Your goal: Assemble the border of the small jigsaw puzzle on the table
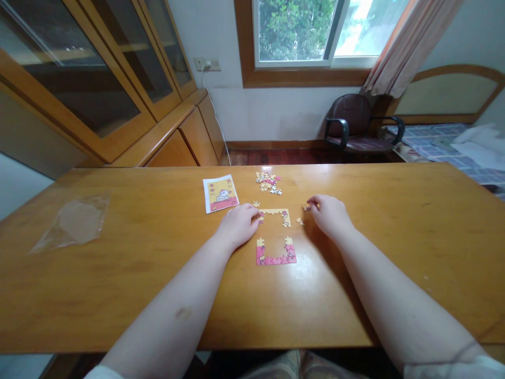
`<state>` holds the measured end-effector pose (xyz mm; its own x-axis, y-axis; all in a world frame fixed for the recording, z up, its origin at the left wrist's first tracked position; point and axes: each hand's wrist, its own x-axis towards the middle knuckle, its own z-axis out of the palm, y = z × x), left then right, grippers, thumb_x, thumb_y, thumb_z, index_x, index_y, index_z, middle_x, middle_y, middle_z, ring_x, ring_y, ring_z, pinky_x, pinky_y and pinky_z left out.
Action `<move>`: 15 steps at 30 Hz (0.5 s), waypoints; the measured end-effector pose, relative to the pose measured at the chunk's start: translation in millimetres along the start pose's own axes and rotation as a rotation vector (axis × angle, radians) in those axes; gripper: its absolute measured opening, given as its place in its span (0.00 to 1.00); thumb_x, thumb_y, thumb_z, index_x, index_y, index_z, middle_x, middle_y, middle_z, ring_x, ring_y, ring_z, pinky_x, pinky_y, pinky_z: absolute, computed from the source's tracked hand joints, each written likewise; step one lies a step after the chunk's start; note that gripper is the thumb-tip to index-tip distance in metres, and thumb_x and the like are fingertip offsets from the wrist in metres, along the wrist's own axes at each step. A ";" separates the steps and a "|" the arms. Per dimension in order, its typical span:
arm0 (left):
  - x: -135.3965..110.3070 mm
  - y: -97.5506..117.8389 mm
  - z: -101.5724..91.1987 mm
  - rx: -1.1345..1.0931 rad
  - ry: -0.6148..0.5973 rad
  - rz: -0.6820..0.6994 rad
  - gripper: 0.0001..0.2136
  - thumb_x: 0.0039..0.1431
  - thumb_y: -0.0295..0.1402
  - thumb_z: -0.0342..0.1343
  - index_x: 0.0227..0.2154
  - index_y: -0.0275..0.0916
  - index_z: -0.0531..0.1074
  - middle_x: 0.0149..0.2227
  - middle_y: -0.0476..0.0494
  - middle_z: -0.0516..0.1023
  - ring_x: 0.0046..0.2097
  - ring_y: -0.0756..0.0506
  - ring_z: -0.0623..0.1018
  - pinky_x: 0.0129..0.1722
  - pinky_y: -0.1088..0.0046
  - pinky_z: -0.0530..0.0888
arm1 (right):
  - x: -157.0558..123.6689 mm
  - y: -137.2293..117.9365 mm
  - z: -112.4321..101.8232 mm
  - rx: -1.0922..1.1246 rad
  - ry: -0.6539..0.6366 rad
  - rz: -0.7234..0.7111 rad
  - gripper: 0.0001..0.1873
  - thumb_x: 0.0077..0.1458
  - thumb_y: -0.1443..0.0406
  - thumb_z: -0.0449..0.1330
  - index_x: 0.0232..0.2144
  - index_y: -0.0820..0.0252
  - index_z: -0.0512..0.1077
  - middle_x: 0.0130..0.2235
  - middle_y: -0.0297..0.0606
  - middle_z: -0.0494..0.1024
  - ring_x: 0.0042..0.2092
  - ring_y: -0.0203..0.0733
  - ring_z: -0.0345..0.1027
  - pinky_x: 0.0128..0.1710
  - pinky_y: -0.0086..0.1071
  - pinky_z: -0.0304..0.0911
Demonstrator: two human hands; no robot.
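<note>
My left hand [240, 223] rests on the table with its fingers drawn together at the left end of the upper puzzle section [274, 211], pressing on a puzzle piece there and partly covering it. My right hand [328, 213] has its thumb and fingers pinched on a small puzzle piece [305, 208] at the table surface. Between the hands lies a loose yellow piece [300, 221]. Closer to me is the lower puzzle section [276, 260], pink and U-shaped with yellow ends. A gap separates the two sections. Another loose piece [256, 203] sits just above my left fingertips.
A pile of loose puzzle pieces [268, 181] lies near the table's far edge. Left of it is a picture card [221, 193] with a white animal. A clear plastic bag [74, 221] lies on the table [158, 252] at far left. Beyond stands an armchair [355, 123].
</note>
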<state>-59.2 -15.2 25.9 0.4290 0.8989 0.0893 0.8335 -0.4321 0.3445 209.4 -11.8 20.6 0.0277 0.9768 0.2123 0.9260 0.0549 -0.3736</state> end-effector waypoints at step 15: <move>0.1 -0.3 2.0 -0.004 -0.020 -0.015 0.10 0.59 0.33 0.53 0.40 0.41 0.77 0.43 0.42 0.77 0.43 0.43 0.76 0.43 0.66 0.72 | -2.9 -5.4 -4.4 -0.329 -0.234 0.061 0.17 0.61 0.63 0.48 0.43 0.56 0.75 0.43 0.49 0.77 0.43 0.52 0.71 0.40 0.39 0.58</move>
<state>-58.7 -15.0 24.0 0.4230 0.9038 0.0654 0.8387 -0.4178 0.3494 206.0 -15.8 26.0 0.0351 0.9990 -0.0271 0.9974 -0.0367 -0.0619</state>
